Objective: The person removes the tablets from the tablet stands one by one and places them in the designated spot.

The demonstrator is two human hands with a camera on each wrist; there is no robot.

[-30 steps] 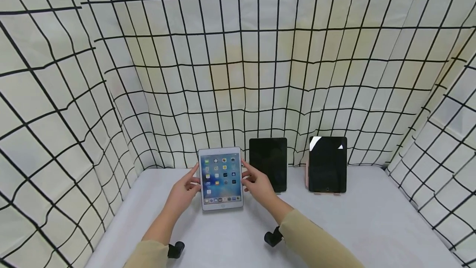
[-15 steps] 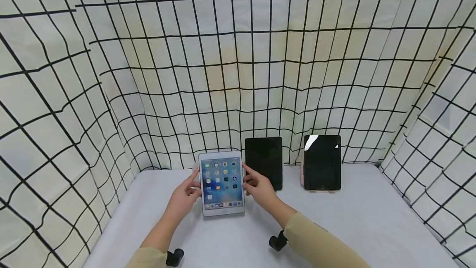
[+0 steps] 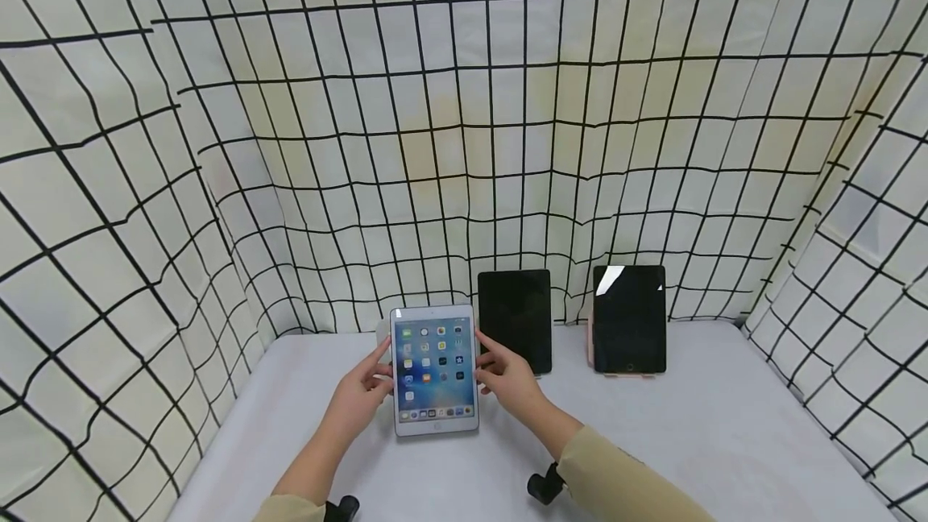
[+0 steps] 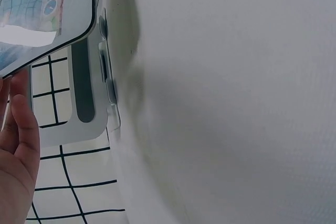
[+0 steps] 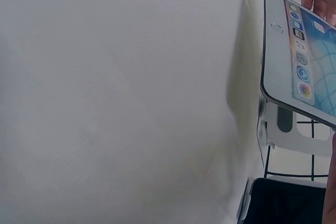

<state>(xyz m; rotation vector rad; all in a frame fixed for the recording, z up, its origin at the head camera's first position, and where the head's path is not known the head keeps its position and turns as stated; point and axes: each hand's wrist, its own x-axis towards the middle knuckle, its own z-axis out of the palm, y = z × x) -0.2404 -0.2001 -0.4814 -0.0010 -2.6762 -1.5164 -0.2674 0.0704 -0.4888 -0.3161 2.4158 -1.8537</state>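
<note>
A white tablet (image 3: 435, 369) with a lit home screen is held upright, leaning back a little, between both hands. My left hand (image 3: 360, 395) grips its left edge with thumb and fingers. On the opposite edge, my right hand (image 3: 513, 381) holds it the same way. Behind the tablet stands a pale tablet stand (image 4: 93, 90) with a dark grey pad; its corner peeks out past the tablet's upper left in the head view. From the right wrist camera, the tablet (image 5: 278, 61) appears in front of the stand (image 5: 302, 142), with most of the stand hidden.
A black tablet (image 3: 515, 308) with a dark screen leans upright just right of the held one. Further right, another dark tablet (image 3: 629, 321) rests on a pink stand (image 3: 590, 338). A white-covered table (image 3: 652, 441) meets grid-patterned cloth walls (image 3: 507, 143) at the back and sides.
Both hands have brought the white tablet down and toward the person, away from the back wall, uncovering a corner of the stand. The head view has also shifted slightly.
</note>
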